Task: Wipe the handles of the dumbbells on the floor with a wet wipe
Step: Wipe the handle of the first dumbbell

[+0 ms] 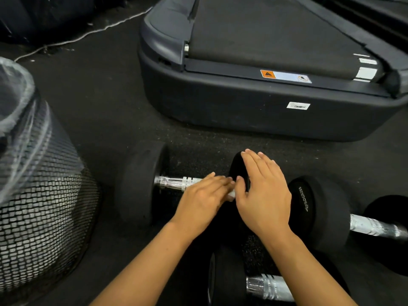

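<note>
nearest, a dumbbell (262,283) and another at right (353,219), its end cap lettered with a brand too small to be read surely, are seen lying on the floor (106,120), their handles not yet reached. the wipe (232,193) is pressed on the handle (176,183) of the middle dumbbell (136,186) under the left hand (203,199), fingers fairly straight, while the right hand (262,191) is laid open on its right head; the handle's long axis runs left-right, bare metal lying left of the left hand. beyond, an orange warning label and a barcode sticker are borne by the treadmill (254,120), unreadable.
</note>
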`<state>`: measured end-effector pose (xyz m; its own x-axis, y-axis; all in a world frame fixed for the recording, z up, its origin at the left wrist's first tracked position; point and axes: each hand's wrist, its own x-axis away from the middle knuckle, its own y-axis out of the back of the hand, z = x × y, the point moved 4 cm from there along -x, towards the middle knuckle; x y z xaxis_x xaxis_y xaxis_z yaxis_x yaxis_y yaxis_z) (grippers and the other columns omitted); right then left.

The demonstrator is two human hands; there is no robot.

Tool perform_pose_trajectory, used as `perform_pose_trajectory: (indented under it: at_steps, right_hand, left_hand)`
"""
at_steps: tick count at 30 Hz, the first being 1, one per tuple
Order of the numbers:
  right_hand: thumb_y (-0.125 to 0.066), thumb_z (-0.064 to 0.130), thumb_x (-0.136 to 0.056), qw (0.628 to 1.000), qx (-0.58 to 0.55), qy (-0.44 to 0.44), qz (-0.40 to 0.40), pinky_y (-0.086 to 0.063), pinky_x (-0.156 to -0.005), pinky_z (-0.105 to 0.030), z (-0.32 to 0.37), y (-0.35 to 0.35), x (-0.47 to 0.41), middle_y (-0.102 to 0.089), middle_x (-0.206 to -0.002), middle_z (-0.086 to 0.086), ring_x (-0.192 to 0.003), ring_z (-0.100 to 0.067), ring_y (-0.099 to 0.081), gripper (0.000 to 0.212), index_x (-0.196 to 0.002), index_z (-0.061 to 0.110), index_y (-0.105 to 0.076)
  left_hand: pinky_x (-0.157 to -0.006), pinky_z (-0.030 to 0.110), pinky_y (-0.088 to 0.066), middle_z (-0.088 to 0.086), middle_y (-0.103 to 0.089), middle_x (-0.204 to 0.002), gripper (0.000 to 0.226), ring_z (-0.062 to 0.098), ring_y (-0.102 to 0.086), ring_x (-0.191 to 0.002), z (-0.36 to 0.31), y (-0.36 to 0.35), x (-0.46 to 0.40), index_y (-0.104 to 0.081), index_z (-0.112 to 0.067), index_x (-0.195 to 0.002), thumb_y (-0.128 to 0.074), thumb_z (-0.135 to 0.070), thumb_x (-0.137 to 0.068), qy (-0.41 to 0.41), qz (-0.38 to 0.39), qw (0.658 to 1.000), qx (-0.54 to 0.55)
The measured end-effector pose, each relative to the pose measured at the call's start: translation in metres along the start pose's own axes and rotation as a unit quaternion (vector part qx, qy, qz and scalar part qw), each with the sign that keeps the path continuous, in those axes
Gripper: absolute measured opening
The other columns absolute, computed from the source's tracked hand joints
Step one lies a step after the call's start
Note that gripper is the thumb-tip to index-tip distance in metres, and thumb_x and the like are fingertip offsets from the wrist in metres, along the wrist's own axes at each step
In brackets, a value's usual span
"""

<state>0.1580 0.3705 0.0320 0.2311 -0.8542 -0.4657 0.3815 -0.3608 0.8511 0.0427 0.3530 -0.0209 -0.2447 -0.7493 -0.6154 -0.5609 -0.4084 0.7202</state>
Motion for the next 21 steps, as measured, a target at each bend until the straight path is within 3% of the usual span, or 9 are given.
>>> perform_pose_trajectory:
  at_steps: [5, 12, 16, 21]
  right_hand:
    - [-0.045, 0.026, -0.084, 1.0, 0.005, 0.002, -0.001, -0.028, -0.109, -0.037, 0.0, 0.0, -0.001, -0.053, -0.134, -0.003, -0.128, -0.021, -0.043, 0.048, -0.129, 0.01, -0.051]
    - [-0.047, 0.025, -0.083, 1.0, 0.005, 0.003, 0.002, -0.028, -0.109, -0.037, 0.0, 0.001, 0.001, -0.052, -0.134, -0.003, -0.128, -0.021, -0.042, 0.048, -0.13, 0.01, -0.051]
    - [-0.039, 0.028, -0.084, 1.0, 0.0, -0.001, 0.002, -0.028, -0.109, -0.038, 0.0, 0.001, -0.001, -0.053, -0.134, -0.003, -0.128, -0.021, -0.042, 0.05, -0.129, 0.01, -0.052]
    - [-0.048, 0.024, -0.083, 1.0, 0.0, 0.002, 0.006, -0.027, -0.109, -0.037, 0.0, 0.001, -0.001, -0.053, -0.134, -0.003, -0.128, -0.021, -0.043, 0.049, -0.13, 0.01, -0.051]
  left_hand:
    - [-0.096, 0.038, -0.046, 0.008, -0.068, -0.112, 0.027, 0.019, -0.064, -0.105, 0.005, 0.003, 0.009, -0.069, -0.003, -0.107, -0.064, -0.016, -0.083, -0.011, -0.021, 0.999, -0.029]
    - [-0.1, 0.039, -0.042, 0.012, -0.062, -0.121, 0.03, 0.023, -0.057, -0.115, 0.004, 0.006, 0.017, -0.063, 0.0, -0.116, -0.061, -0.005, -0.086, -0.044, -0.001, 0.998, -0.055]
    - [-0.1, 0.037, -0.041, 0.013, -0.065, -0.115, 0.029, 0.023, -0.061, -0.109, -0.006, -0.002, 0.005, -0.064, 0.001, -0.111, -0.049, -0.005, -0.087, -0.061, 0.023, 0.996, -0.068]
    - [-0.097, 0.04, -0.044, 0.01, -0.065, -0.118, 0.031, 0.022, -0.06, -0.112, 0.01, 0.009, 0.019, -0.064, -0.001, -0.114, -0.049, -0.007, -0.088, 0.024, -0.005, 0.997, -0.067]
